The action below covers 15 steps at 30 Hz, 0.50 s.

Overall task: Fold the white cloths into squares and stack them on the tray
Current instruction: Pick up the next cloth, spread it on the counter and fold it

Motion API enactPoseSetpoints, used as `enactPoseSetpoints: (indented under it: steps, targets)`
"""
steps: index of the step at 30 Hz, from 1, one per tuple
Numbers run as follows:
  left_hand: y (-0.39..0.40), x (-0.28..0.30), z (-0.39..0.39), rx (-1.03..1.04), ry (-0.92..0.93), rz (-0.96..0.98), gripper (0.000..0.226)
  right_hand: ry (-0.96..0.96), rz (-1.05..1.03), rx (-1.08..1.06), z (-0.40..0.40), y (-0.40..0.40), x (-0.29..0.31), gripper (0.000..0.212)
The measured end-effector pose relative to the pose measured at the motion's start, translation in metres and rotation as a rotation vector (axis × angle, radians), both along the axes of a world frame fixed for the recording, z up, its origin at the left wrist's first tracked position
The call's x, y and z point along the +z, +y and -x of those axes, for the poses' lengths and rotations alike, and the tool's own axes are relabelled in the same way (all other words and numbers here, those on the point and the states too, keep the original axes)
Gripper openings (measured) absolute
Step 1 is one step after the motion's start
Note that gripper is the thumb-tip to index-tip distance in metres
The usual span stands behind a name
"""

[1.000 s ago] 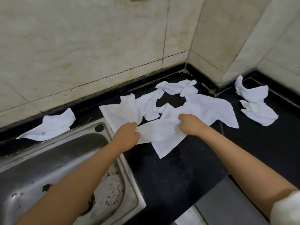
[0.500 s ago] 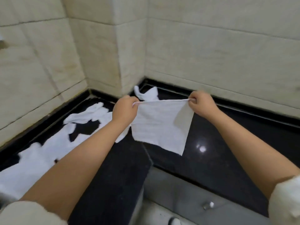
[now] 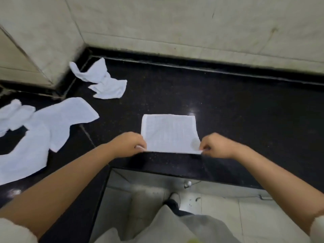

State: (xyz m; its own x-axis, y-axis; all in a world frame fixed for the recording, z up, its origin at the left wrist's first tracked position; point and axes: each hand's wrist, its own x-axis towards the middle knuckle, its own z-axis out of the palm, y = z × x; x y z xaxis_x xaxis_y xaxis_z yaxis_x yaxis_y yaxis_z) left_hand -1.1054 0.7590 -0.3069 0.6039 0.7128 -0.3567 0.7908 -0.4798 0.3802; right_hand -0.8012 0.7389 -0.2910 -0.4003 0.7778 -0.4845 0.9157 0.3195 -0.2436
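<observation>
— White cloth (image 3: 169, 133) first: where is it, and how do the hands sit on it?

— It lies flat on the black countertop (image 3: 245, 106), just below the middle of the frame, with its near edge close to the counter's front lip. The left hand (image 3: 128, 143) pinches the lower left corner and the right hand (image 3: 216, 145) pinches the lower right corner. Both are closed on the fabric, knuckles up, fingers curled under, forearms running in from the two bottom corners of the frame.

— And half a second back?

— Then the same cloth hung in the air, stretched between both fists by its top edge, with one corner drooping. Now it is laid down and spread. The view has also swung down, so the floor (image 3: 219, 213) and the person's trousers (image 3: 157, 230) show at the bottom.

— How does the piece look?

— Roughly rectangular, a little wider at the near edge, smooth, with a faint woven grid. Whether it is one layer or doubled, I cannot tell.

— Anything else on the counter?

— A crumpled cloth (image 3: 103, 81) sits in the upper left by the wall corner, well apart from the flat one. More loose white cloths (image 3: 45, 130) sprawl along the left edge, overlapping each other. Pale stone tiles (image 3: 192, 23) back the counter across the top.
</observation>
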Motion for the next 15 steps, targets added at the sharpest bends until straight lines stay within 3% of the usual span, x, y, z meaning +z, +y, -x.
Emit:
enactPoseSetpoints:
  steps: [3,6,12,15]
  targets:
    - [0.004,-0.023,-0.019,-0.048,0.114,0.208,0.020,-0.049,0.301,0.005,-0.005,0.003,-0.033,0.024]
    - [0.015,-0.034,-0.028,0.021,0.091,0.277,0.020,-0.066,0.398,-0.044,-0.009,0.018,-0.046,0.017]
    - [0.056,-0.041,-0.026,0.271,-0.031,0.065,0.021,0.022,0.203,-0.207,-0.012,0.065,-0.047,0.030]
    - [0.077,-0.046,-0.026,0.370,-0.049,-0.015,0.017,0.076,0.055,-0.323,-0.011,0.081,-0.048,0.021]
